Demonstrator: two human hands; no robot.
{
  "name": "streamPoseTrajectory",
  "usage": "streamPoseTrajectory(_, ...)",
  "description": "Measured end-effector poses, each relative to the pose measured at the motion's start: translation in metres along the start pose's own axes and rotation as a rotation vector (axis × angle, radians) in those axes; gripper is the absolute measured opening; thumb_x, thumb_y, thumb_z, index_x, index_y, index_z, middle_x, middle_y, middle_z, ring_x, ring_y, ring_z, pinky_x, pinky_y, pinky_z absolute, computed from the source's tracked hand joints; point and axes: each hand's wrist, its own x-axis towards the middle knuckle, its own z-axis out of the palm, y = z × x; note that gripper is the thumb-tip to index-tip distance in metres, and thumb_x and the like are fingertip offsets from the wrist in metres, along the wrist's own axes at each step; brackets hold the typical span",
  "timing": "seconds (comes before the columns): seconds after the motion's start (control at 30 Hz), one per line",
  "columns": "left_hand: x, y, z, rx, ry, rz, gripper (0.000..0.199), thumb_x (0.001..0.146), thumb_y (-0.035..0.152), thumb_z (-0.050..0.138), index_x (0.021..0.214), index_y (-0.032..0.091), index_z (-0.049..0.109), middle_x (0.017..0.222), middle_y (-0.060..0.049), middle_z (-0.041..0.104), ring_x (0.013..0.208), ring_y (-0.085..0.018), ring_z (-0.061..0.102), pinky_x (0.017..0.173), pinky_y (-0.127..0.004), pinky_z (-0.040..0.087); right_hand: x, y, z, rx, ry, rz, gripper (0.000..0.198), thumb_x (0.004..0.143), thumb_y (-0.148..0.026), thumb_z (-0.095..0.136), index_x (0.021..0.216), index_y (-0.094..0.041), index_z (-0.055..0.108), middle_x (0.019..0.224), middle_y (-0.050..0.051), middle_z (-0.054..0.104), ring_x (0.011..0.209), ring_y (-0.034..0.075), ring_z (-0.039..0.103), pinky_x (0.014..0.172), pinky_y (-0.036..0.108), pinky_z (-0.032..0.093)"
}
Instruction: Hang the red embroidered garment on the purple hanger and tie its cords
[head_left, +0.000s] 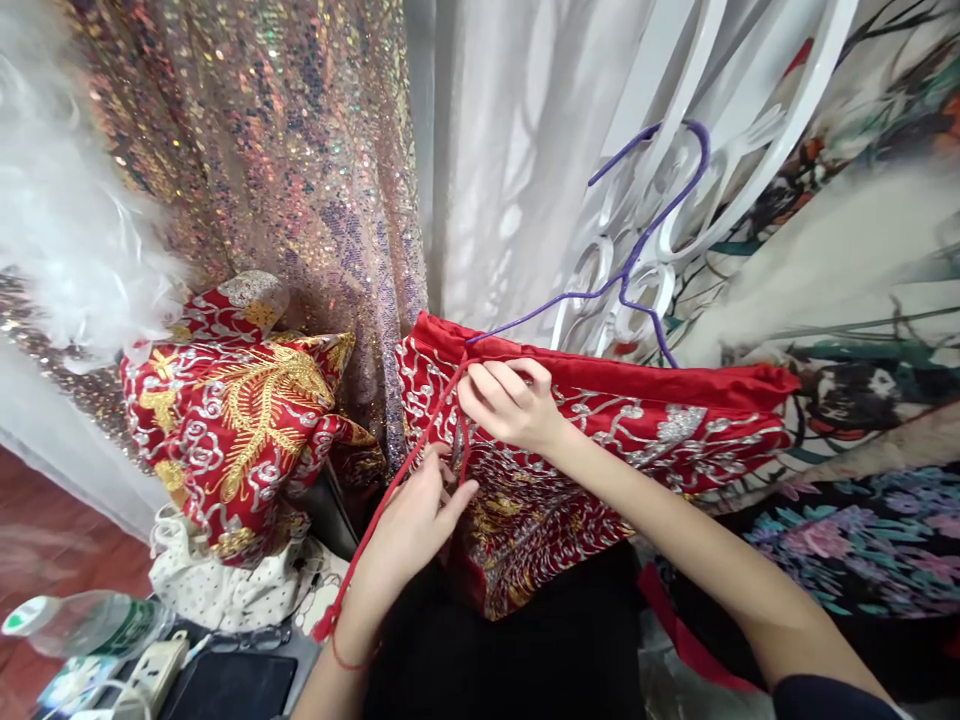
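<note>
A red embroidered skirt [540, 530] with silver and gold stitching hangs in front of me, its satin waistband [637, 382] along the top. A purple hanger [628, 268] has its arms tucked behind that waistband. With bent fingers, my right hand [514, 402] pinches the red cord at the waistband's left part, beside the hanger's tip. Just below, my left hand [420, 515] is curled round a hanging loop of the same cord; its fingertips are partly hidden. One length of the red cord [397, 482] runs down past my left wrist to a tasselled end.
Another red and gold embroidered garment [240, 430] sits bunched on the left, under white feathers [67, 200]. Lower left are a plastic bottle [97, 622], a power strip [159, 668] and a black tablet-like slab [232, 688]. A white scrolled metal frame [806, 90] stands behind the hanger.
</note>
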Motion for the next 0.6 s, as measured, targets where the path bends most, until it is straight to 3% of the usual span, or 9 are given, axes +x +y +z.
streamPoseTrajectory(0.07,-0.005,0.011,-0.011,-0.199,-0.13,0.014,0.023,0.097,0.041,0.054,0.105,0.021,0.063,0.079,0.0,0.067,0.065,-0.013,0.065,0.061,-0.023,0.051,-0.007,-0.001,-0.001,-0.021,0.026,0.055,0.025,0.09,-0.009,0.063,0.105,-0.027,0.071,0.109,0.006,0.074,0.103,0.02,0.059,0.089,0.04,0.039)
streamPoseTrajectory(0.13,0.003,0.015,-0.012,-0.329,0.059,0.04,0.025,0.097,0.039,0.055,0.114,0.022,0.06,0.09,-0.002,0.067,0.066,-0.01,0.062,0.059,-0.021,0.049,-0.01,-0.007,-0.003,-0.071,0.05,0.085,0.022,0.091,-0.009,0.063,0.105,-0.025,0.071,0.104,0.007,0.074,0.102,0.021,0.059,0.088,0.039,0.039)
streamPoseTrajectory(0.23,0.035,0.002,0.0,-0.197,0.503,0.096,0.048,0.088,0.03,0.065,0.132,0.021,0.05,0.124,-0.011,0.06,0.086,-0.013,0.064,0.063,-0.022,0.051,-0.009,-0.02,-0.007,-0.079,-0.017,0.039,0.014,0.094,-0.012,0.058,0.097,-0.019,0.069,0.087,0.007,0.073,0.085,0.018,0.062,0.079,0.034,0.042)
streamPoseTrajectory(0.3,0.057,-0.011,0.01,-0.084,0.531,0.155,0.048,0.086,0.025,0.067,0.131,0.019,0.052,0.131,-0.014,0.056,0.096,-0.016,0.063,0.073,-0.026,0.054,-0.007,-0.028,-0.009,-0.042,-0.09,0.122,0.014,0.096,-0.015,0.054,0.096,-0.015,0.068,0.077,0.006,0.071,0.072,0.016,0.061,0.068,0.03,0.041)
streamPoseTrajectory(0.4,0.072,-0.024,0.021,-0.049,0.456,0.205,0.025,0.091,0.025,0.061,0.115,0.018,0.062,0.108,-0.008,0.066,0.081,-0.013,0.063,0.073,-0.026,0.053,-0.004,-0.032,-0.014,0.125,-0.166,0.533,0.021,0.098,-0.029,0.053,0.103,-0.012,0.065,0.074,0.004,0.07,0.06,0.014,0.06,0.057,0.027,0.037)
streamPoseTrajectory(0.5,0.06,-0.021,0.028,0.053,0.517,0.238,0.013,0.097,0.024,0.055,0.102,0.018,0.066,0.094,-0.004,0.067,0.081,-0.014,0.063,0.076,-0.026,0.052,0.004,-0.032,-0.015,0.435,-0.251,0.954,0.034,0.096,-0.048,0.055,0.107,-0.017,0.062,0.063,-0.004,0.062,0.049,0.011,0.053,0.053,0.024,0.034)
streamPoseTrajectory(0.6,0.039,-0.009,0.032,0.251,0.481,0.314,0.014,0.097,0.022,0.055,0.096,0.019,0.068,0.097,-0.005,0.068,0.086,-0.015,0.065,0.08,-0.026,0.052,0.01,-0.033,-0.013,0.712,-0.221,1.13,0.033,0.091,-0.053,0.06,0.086,-0.02,0.058,0.054,-0.008,0.046,0.047,0.009,0.043,0.054,0.024,0.033)
